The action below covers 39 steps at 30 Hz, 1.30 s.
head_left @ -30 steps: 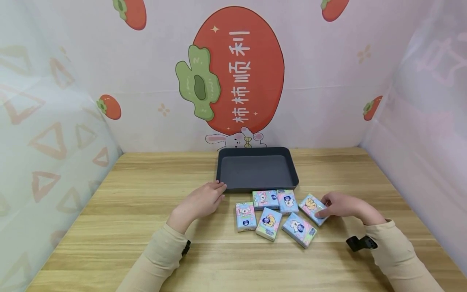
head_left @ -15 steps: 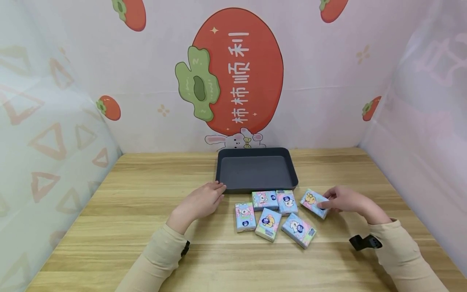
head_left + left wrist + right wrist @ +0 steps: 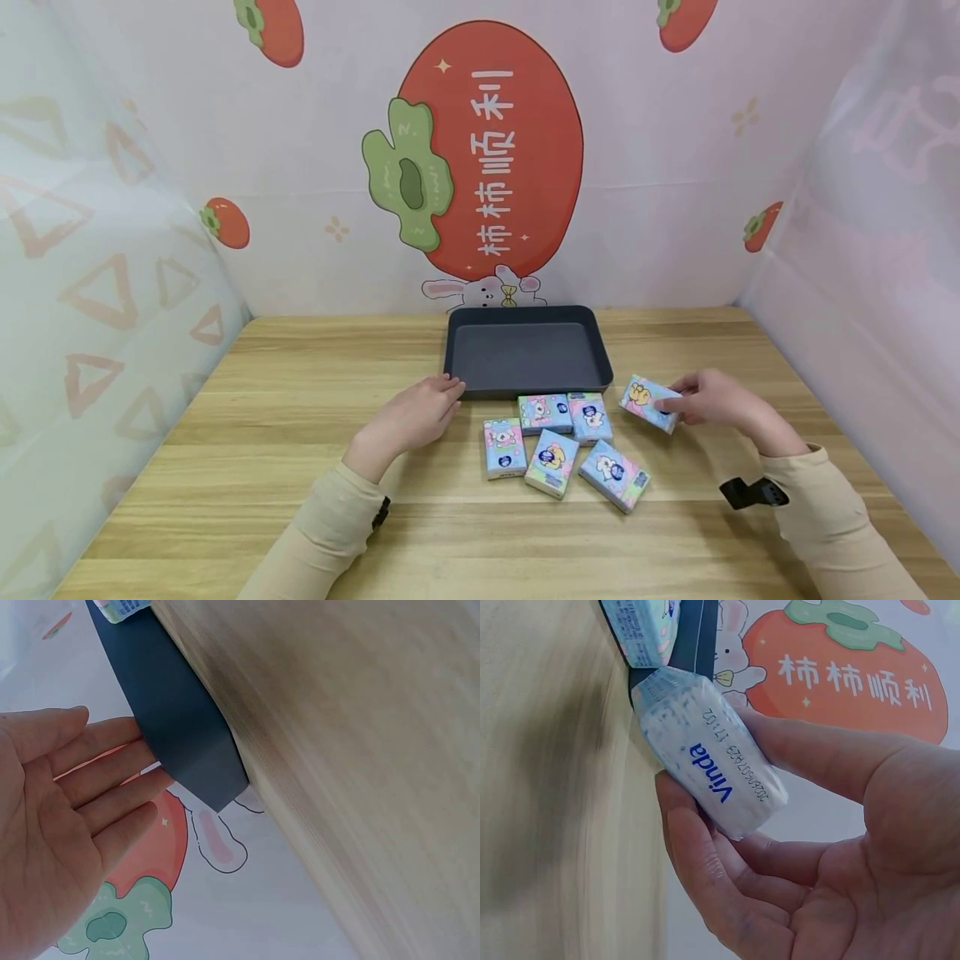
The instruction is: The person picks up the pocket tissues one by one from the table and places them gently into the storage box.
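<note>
A small pack of tissues (image 3: 639, 398) with a yellow cartoon character is pinched in my right hand (image 3: 716, 402), thumb on one face and fingers on the other. The right wrist view shows the printed end of this tissue pack (image 3: 705, 757), lifted off the wood. My left hand (image 3: 414, 414) has its straight fingertips at the front left corner of a dark grey tray (image 3: 528, 357). In the left wrist view, the fingers (image 3: 112, 757) lie against the outside wall of the tray (image 3: 169, 712), with the palm showing.
In front of the tray lie several more tissue packs: two close to its front wall (image 3: 545, 414), the others nearer, such as the one at lower right (image 3: 615, 475). The wooden table (image 3: 337, 358) ends at a printed backdrop (image 3: 645, 242), with side panels left and right.
My right hand has lifted the yellow-character tissue pack and moved it slightly away from me, beside the tray's front right corner. The left hand has stayed at the tray.
</note>
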Each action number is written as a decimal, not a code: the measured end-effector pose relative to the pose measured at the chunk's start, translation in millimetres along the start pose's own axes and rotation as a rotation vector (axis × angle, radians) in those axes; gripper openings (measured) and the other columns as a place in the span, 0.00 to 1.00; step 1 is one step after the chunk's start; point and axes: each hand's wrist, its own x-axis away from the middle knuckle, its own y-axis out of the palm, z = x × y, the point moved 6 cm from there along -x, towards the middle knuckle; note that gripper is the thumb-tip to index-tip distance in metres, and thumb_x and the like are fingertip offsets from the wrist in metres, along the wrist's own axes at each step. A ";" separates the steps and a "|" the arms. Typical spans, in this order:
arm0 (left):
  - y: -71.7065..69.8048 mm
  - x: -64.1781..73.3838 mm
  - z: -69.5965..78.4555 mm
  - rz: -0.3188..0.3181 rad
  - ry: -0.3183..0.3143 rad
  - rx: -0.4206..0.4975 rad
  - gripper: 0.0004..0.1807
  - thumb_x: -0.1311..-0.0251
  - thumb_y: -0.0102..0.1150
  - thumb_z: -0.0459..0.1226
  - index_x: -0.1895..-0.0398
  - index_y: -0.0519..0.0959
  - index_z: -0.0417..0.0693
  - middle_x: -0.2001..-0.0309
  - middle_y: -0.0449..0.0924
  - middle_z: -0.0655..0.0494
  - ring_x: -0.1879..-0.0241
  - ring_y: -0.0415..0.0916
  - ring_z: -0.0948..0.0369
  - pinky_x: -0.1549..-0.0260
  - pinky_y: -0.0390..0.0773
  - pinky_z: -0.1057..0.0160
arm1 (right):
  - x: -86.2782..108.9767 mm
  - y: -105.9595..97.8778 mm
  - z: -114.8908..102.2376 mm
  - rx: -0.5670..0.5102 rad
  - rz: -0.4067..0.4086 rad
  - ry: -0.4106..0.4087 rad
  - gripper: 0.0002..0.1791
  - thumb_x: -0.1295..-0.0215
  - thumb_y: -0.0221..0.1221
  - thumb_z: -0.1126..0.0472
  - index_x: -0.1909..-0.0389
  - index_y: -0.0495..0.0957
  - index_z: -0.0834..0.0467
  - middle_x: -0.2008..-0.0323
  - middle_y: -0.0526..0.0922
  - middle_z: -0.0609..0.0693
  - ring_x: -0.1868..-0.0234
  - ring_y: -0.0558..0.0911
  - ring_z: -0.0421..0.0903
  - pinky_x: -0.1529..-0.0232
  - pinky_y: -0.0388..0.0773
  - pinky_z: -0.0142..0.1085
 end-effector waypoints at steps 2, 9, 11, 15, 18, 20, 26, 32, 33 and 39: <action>0.4 -0.2 -0.2 0.000 -0.003 0.001 0.21 0.31 0.47 0.39 0.40 0.73 0.37 0.38 0.72 0.43 0.37 0.68 0.50 0.37 0.69 0.52 | -0.6 -2.4 -1.0 -0.005 0.019 0.000 0.33 0.41 0.63 0.50 0.49 0.72 0.76 0.61 0.80 0.61 0.65 0.83 0.46 0.61 0.84 0.41; 0.6 -0.5 0.3 0.000 -0.004 -0.001 0.20 0.31 0.48 0.39 0.40 0.74 0.37 0.39 0.73 0.43 0.37 0.69 0.50 0.37 0.69 0.52 | -3.9 -9.7 -5.3 0.013 0.054 -0.009 0.35 0.41 0.63 0.48 0.49 0.72 0.76 0.60 0.81 0.63 0.65 0.84 0.46 0.60 0.84 0.42; 0.4 -0.4 0.5 0.001 -0.005 -0.003 0.20 0.31 0.47 0.39 0.40 0.74 0.37 0.39 0.73 0.43 0.37 0.69 0.50 0.37 0.69 0.52 | -4.9 -11.1 -6.5 0.020 0.057 -0.012 0.35 0.41 0.63 0.47 0.49 0.72 0.76 0.60 0.81 0.63 0.64 0.84 0.48 0.59 0.84 0.43; 0.2 -0.2 0.7 0.004 -0.003 -0.009 0.20 0.30 0.47 0.39 0.41 0.74 0.37 0.39 0.73 0.43 0.37 0.69 0.50 0.37 0.69 0.52 | -7.0 -13.0 -8.6 0.027 0.064 -0.013 0.35 0.41 0.62 0.46 0.49 0.73 0.75 0.59 0.81 0.63 0.63 0.85 0.48 0.57 0.83 0.45; 0.0 0.0 0.9 0.007 0.000 -0.009 0.20 0.31 0.47 0.38 0.41 0.74 0.37 0.39 0.73 0.43 0.37 0.69 0.50 0.37 0.69 0.52 | -7.9 -14.5 -11.2 0.035 0.069 -0.015 0.35 0.41 0.62 0.45 0.49 0.73 0.74 0.60 0.81 0.62 0.63 0.85 0.48 0.56 0.83 0.46; -0.1 0.0 0.8 0.010 0.000 -0.006 0.20 0.31 0.47 0.39 0.41 0.74 0.37 0.39 0.73 0.43 0.37 0.69 0.50 0.37 0.70 0.52 | -8.0 -15.5 -13.9 0.029 0.073 -0.014 0.35 0.41 0.62 0.44 0.49 0.73 0.73 0.60 0.82 0.61 0.63 0.85 0.49 0.55 0.82 0.47; -0.7 -0.2 0.8 0.013 0.002 -0.007 0.20 0.30 0.47 0.39 0.41 0.74 0.37 0.39 0.73 0.43 0.37 0.69 0.50 0.37 0.70 0.52 | -9.8 -18.6 -20.1 0.006 0.090 -0.016 0.36 0.42 0.62 0.42 0.50 0.74 0.71 0.63 0.84 0.57 0.63 0.86 0.49 0.53 0.81 0.48; -1.0 -0.1 0.9 0.025 0.021 -0.013 0.20 0.31 0.47 0.39 0.41 0.74 0.37 0.40 0.74 0.43 0.38 0.70 0.49 0.38 0.71 0.52 | -15.4 -21.6 -25.9 0.025 0.118 -0.031 0.36 0.43 0.63 0.40 0.51 0.76 0.71 0.63 0.84 0.58 0.63 0.86 0.49 0.52 0.80 0.50; -0.9 0.0 0.8 0.026 0.022 -0.012 0.20 0.31 0.47 0.39 0.42 0.75 0.37 0.40 0.74 0.43 0.38 0.70 0.49 0.38 0.71 0.52 | -16.4 -21.9 -27.1 0.032 0.122 -0.033 0.36 0.43 0.63 0.40 0.51 0.76 0.71 0.62 0.84 0.58 0.64 0.86 0.49 0.52 0.80 0.50; -0.2 -0.1 0.9 0.028 0.028 -0.016 0.20 0.31 0.47 0.38 0.42 0.75 0.36 0.40 0.74 0.42 0.38 0.70 0.49 0.38 0.71 0.52 | -20.8 -24.1 -34.2 0.023 0.125 -0.034 0.36 0.44 0.63 0.40 0.51 0.76 0.70 0.61 0.83 0.60 0.66 0.86 0.44 0.52 0.81 0.50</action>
